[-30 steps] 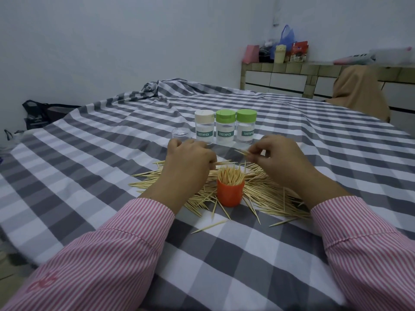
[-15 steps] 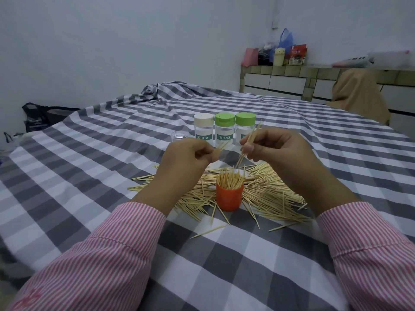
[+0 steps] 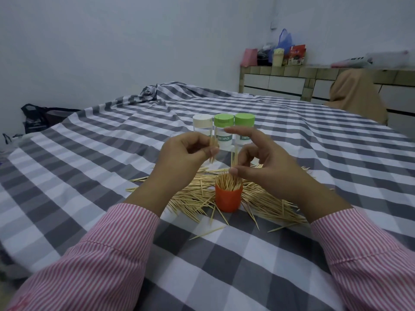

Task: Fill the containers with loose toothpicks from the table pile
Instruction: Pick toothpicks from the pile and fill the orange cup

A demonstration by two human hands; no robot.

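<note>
An orange container, packed with upright toothpicks, stands in the middle of a loose toothpick pile on the checked cloth. My left hand pinches a few toothpicks upright, up and to the left of the container. My right hand pinches a few toothpicks vertically just over the container's mouth, their lower tips among the sticks inside. Behind the hands stand three clear lidded jars: one with a cream lid and two with green lids.
The grey-and-white checked tablecloth covers the whole table. A single toothpick lies nearer me than the pile. A brown chair back stands at the far right, a tiled counter with bags behind, and a dark bag at the far left.
Both hands rose from the pile with toothpicks. The right hand turned its sticks upright and lowered them onto the orange container; the left hand lifted its bunch higher.
</note>
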